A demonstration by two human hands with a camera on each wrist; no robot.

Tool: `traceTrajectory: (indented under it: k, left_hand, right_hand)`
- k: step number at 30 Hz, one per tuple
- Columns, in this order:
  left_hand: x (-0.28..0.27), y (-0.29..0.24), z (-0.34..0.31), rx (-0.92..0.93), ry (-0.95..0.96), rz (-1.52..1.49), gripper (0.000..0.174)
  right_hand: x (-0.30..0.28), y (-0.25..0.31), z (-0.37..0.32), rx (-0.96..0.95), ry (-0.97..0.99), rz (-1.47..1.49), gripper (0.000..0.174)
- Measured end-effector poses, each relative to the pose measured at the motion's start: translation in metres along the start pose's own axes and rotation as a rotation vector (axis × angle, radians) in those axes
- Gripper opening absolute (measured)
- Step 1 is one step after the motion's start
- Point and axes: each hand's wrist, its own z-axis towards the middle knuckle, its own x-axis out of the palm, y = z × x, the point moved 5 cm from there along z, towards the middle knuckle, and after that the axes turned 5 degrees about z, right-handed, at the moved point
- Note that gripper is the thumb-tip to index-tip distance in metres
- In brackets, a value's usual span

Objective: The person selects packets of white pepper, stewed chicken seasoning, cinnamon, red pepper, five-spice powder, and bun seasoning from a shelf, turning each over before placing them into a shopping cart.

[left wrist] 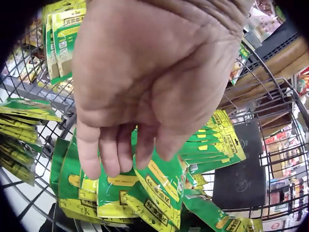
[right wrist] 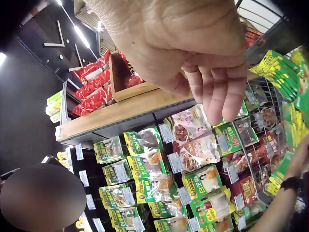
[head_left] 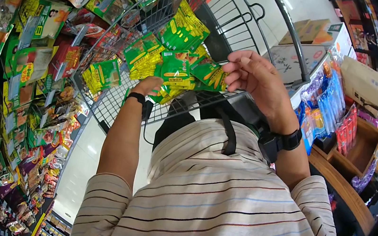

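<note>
Green-and-yellow snack packets point(head_left: 175, 66) lie in overlapping bundles inside a wire shopping cart point(head_left: 211, 20). My left hand point(head_left: 148, 85) reaches in over the near bundles. In the left wrist view, the fingers of this hand point(left wrist: 149, 72) hang down loosely, with the fingertips overlapping the upper packets point(left wrist: 159, 186); the thumb stands apart from them. Another bundle of the same packets point(head_left: 102, 76) lies at the cart's left side. My right hand point(head_left: 258, 79) is raised by the cart's right side, its fingers loosely bent and holding nothing.
Hanging bagged foods point(head_left: 44, 18) fill the shelf rack left of the cart. To the right are cardboard boxes point(head_left: 308, 31), blue snack bags point(head_left: 330, 96) and a wooden bin point(head_left: 362, 145). A person point(right wrist: 41, 198) appears at lower left in the right wrist view.
</note>
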Motion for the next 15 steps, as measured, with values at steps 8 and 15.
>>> traceTrajectory:
  k: [8, 15]
  left_hand:
    - [0.008, 0.006, 0.002, -0.025, -0.037, -0.007, 0.053]
    - [0.014, -0.034, -0.038, 0.170, 0.037, -0.115, 0.055]
  right_hand:
    - [0.015, -0.007, -0.003, 0.043, -0.012, -0.027, 0.025]
    - [0.019, -0.017, -0.004, 0.022, -0.024, -0.128, 0.023]
